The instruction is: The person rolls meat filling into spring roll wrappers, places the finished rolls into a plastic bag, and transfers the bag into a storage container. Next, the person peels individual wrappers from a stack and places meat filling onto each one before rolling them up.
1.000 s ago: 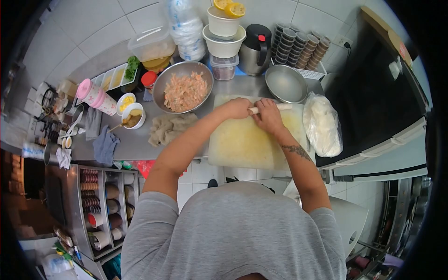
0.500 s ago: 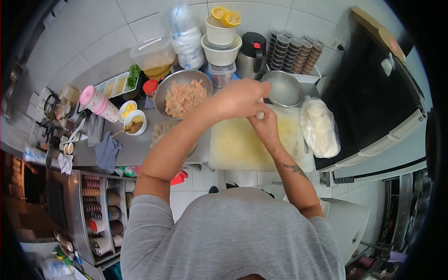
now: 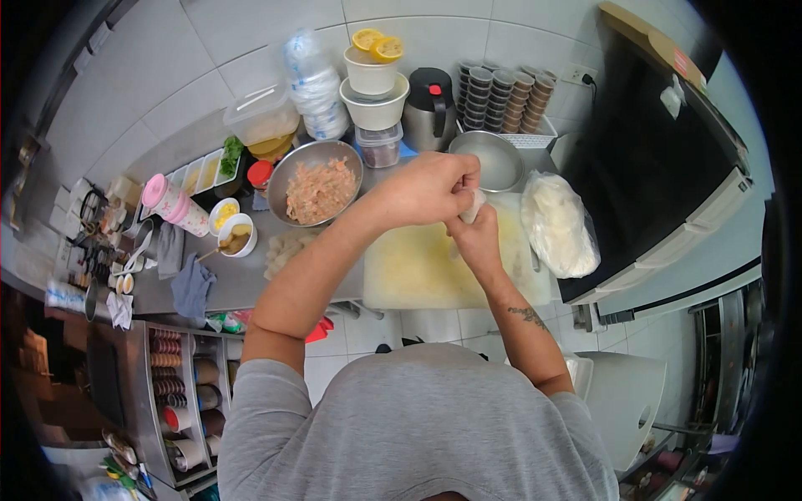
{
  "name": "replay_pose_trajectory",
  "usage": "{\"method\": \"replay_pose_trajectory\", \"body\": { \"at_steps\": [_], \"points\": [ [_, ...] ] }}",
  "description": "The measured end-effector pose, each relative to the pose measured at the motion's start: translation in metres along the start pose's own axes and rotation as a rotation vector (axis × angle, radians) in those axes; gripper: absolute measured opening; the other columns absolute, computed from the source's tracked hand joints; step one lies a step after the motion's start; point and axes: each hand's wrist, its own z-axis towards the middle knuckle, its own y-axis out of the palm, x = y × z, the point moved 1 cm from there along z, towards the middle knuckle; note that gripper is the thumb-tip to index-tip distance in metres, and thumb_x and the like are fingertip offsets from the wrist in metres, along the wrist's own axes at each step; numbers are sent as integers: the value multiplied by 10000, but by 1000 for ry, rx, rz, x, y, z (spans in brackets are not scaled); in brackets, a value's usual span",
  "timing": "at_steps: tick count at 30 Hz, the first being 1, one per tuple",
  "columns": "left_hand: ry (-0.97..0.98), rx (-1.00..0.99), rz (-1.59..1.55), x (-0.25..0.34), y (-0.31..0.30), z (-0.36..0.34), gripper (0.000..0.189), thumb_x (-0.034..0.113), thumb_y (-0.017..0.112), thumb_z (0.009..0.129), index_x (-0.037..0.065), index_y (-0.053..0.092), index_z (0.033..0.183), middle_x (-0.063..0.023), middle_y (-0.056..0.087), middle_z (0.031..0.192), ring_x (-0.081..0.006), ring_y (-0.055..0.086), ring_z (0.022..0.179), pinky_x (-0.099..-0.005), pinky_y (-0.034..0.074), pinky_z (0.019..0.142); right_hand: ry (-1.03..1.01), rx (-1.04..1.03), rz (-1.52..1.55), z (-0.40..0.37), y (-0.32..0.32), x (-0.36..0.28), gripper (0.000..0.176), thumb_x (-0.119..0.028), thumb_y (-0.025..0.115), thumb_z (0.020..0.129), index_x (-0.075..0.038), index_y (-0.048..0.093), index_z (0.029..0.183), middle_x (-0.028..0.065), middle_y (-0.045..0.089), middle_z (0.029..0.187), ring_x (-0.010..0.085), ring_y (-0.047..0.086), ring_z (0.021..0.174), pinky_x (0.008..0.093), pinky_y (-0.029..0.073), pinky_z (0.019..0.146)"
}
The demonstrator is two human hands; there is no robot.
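My left hand and my right hand are raised above the pale cutting board, both pinching a small white roll held upright between them. The left hand's fingers grip its top end, the right hand's fingers close on it from below. A metal bowl of pinkish-orange filling sits just left of the hands. A clear plastic bag of white wrappers lies to the right of the board.
An empty metal bowl, a black kettle, stacked white tubs with lemon halves, stacked small cups and a crumpled cloth line the steel counter. Sauce bowls and a pink cup stand left. A black appliance is right.
The roll lay flat on the board under both hands a second ago. Both hands have lifted it off the board and turned it upright, with the left hand now on its top end.
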Motion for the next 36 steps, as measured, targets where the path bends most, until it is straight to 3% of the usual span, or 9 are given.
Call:
{"method": "replay_pose_trajectory", "body": {
  "at_steps": [5, 8, 11, 14, 23, 26, 29, 32, 36],
  "points": [
    [20, 2, 85, 6, 14, 7, 147, 88, 586, 798, -13, 571, 905, -131, 590, 710, -262, 611, 692, -352, 488, 651, -66, 12, 35, -1, -10, -18, 135, -109, 655, 863, 19, 631, 894, 0, 615, 744, 57, 542, 691, 230, 447, 605],
    [113, 116, -11, 18, 17, 6, 135, 43, 549, 809, -10, 567, 931, -145, 588, 788, -272, 615, 744, -351, 486, 679, 80, 25, 108, 1, -23, -24, 128, -120, 642, 866, 7, 635, 880, 3, 615, 726, 53, 542, 644, 225, 439, 556],
    [261, 354, -31, 35, 26, 0, 219, -28, 536, 781, 4, 582, 993, -151, 569, 895, -289, 603, 824, -365, 481, 714, 110, 36, 98, 7, -35, -31, 128, -133, 639, 866, -5, 641, 864, -1, 611, 708, 50, 539, 609, 226, 429, 511],
    [402, 429, 291, 36, 43, -5, 318, -60, 567, 733, 27, 597, 1038, -142, 541, 947, -301, 575, 869, -385, 474, 738, 89, 47, 137, 9, -44, -31, 113, -115, 626, 858, -4, 646, 865, 5, 616, 710, 52, 548, 620, 230, 435, 506],
    [381, 527, 338, 14, 73, 15, 366, -77, 587, 700, 54, 613, 1040, -126, 533, 922, -298, 544, 849, -384, 455, 739, 25, 107, 63, 19, -55, -13, 103, -67, 594, 823, 8, 648, 868, 6, 622, 716, 58, 532, 629, 240, 432, 547],
    [395, 464, 336, 7, 67, 25, 333, -87, 571, 718, 39, 604, 1025, -130, 531, 914, -306, 545, 861, -377, 455, 743, 65, 103, 144, 27, -55, -2, 95, -83, 612, 827, 0, 649, 857, 2, 611, 708, 58, 523, 604, 235, 425, 516],
    [339, 407, -33, -11, 57, 48, 303, -100, 533, 757, 31, 594, 1024, -131, 529, 927, -313, 545, 885, -363, 464, 766, 143, 166, 94, 34, -55, -11, 97, -108, 647, 828, -16, 625, 806, -5, 583, 672, 54, 505, 568, 226, 400, 467],
    [184, 385, -158, -64, 54, 85, 310, -56, 534, 792, 57, 600, 1073, -132, 547, 996, -309, 560, 956, -373, 472, 815, 116, 218, 6, 43, -59, -12, 155, -140, 684, 824, -35, 591, 759, -12, 555, 635, 52, 493, 534, 221, 381, 432],
    [48, 19, 489, -143, 106, 128, 300, 83, 580, 807, 100, 620, 1105, -139, 550, 1144, -321, 566, 1043, -398, 465, 875, 171, 262, -8, 54, -58, -10, 226, -220, 701, 846, -55, 579, 752, -11, 524, 581, 58, 472, 476, 217, 359, 444]
  ]
}}
